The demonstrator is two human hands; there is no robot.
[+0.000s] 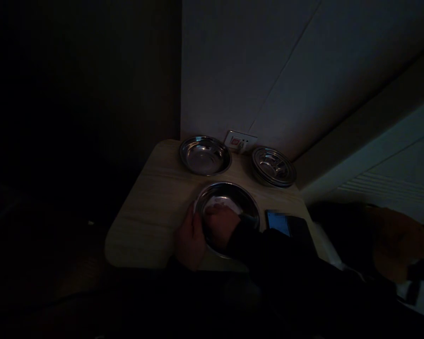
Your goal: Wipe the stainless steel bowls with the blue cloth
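On the pale, round-cornered wood-grain table point(137, 212), head view: I have my left hand point(191, 240) gripping the left rim of the round, shiny silver metal bowl point(243, 203) at front, probably steadying it; right hand point(222, 227) curled inside, can't tell if holding anything. Behind: smooth silver metal dish point(205, 159), nested silver metal stack point(273, 167).

A phone point(278, 223), its screen lit blue, lies at the right of the wood-grained table point(141, 212). Beyond the far edge, a socket point(236, 141) with a reddish square sits on the wall point(240, 70). Further right, a brown thing point(399, 238) is too dark to identify.
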